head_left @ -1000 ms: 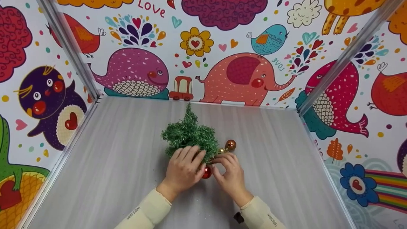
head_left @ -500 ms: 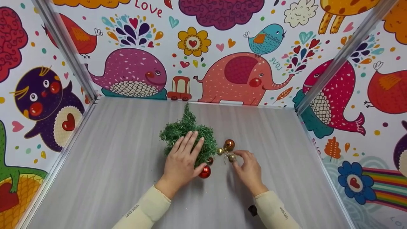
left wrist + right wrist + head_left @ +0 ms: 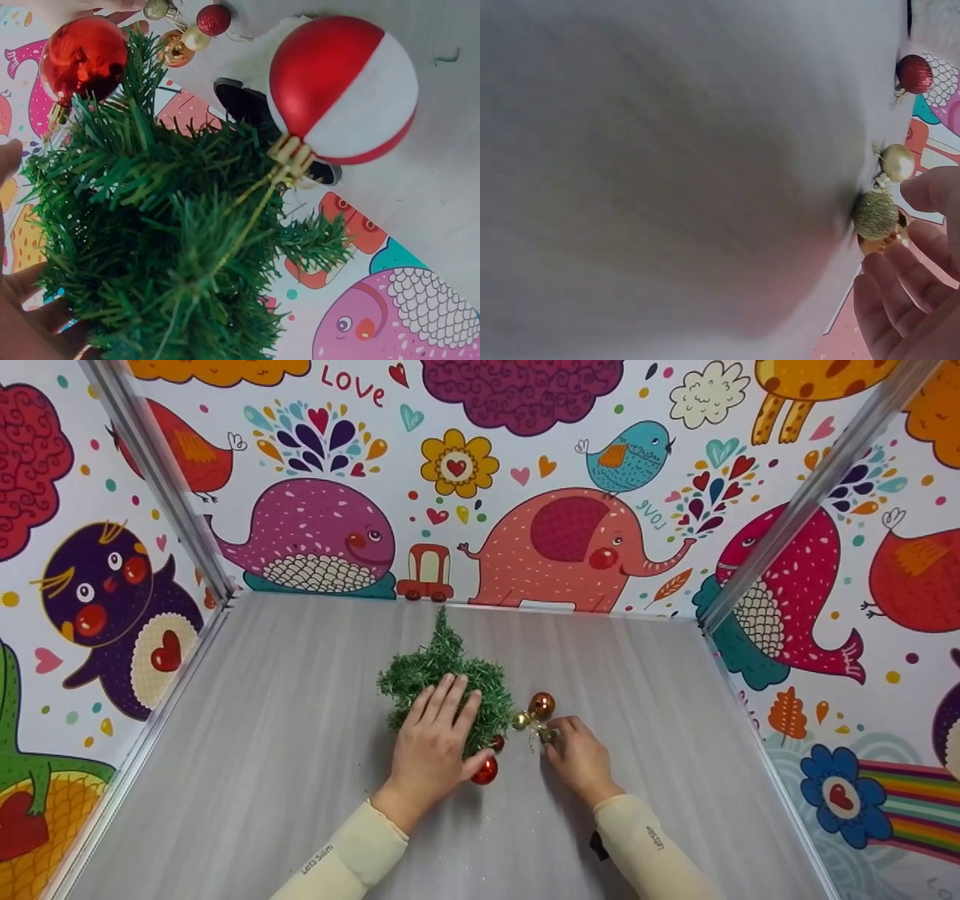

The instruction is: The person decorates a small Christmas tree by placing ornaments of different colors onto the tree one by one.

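Observation:
My left hand (image 3: 435, 735) rests on a small green tinsel Christmas tree (image 3: 424, 667), its fingers straight and slightly spread over the branches. A red-and-white bauble (image 3: 341, 90) hangs by a gold cord from the tree in the left wrist view, near a shiny red bauble (image 3: 84, 60). My right hand (image 3: 581, 761) is low at the table, its thumb and fingers loosely bent beside a glittery gold bauble (image 3: 876, 216). A gap shows between thumb and fingers in the right wrist view.
Touching the glittery bauble's group are a smooth gold bauble (image 3: 520, 721) and a shiny copper bauble (image 3: 541, 705). A small dark red bauble (image 3: 496, 743) sits by the tree's right side. Patterned walls (image 3: 300, 420) enclose the grey table (image 3: 300, 660) behind and at both sides.
My right hand has left the tree's lower edge and moved right to the gold baubles. The left hand's fingers have straightened and lie higher on the tree than a second ago.

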The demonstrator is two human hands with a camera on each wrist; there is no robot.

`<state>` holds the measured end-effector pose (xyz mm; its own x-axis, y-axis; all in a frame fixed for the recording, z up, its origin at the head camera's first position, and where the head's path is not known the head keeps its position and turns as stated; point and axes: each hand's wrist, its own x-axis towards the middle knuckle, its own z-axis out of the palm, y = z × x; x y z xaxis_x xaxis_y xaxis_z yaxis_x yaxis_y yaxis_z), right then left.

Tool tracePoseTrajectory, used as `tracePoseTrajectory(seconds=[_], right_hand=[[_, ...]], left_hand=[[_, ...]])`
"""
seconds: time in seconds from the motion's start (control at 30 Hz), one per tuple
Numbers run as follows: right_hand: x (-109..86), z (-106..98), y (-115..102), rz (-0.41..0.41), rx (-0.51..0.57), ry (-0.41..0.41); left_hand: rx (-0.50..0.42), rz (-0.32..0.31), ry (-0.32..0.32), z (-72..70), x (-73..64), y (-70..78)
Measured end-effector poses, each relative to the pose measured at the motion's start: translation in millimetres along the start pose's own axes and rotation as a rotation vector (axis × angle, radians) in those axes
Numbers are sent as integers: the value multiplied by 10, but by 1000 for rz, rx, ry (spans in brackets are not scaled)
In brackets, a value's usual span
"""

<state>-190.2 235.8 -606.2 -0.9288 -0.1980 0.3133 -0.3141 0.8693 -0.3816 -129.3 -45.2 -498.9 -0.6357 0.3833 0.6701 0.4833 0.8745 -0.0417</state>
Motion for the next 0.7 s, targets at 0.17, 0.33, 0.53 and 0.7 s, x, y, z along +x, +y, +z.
tracePoseTrajectory(seconds=[0.17,0.33,0.53,0.7], right_hand=[[17,51,35,-5,-24,-25],[45,72,47,-21,-26,-46],[65,100,52,-36,-21,-36],[77,109,47,-43,-1,-19]], left_hand=[[13,-2,-8,5,4,15],[6,9,-32,-14,-1,-7],[-5,42,-40,-32,-4,-57],[-4,68,-69,-59,-16,-104]])
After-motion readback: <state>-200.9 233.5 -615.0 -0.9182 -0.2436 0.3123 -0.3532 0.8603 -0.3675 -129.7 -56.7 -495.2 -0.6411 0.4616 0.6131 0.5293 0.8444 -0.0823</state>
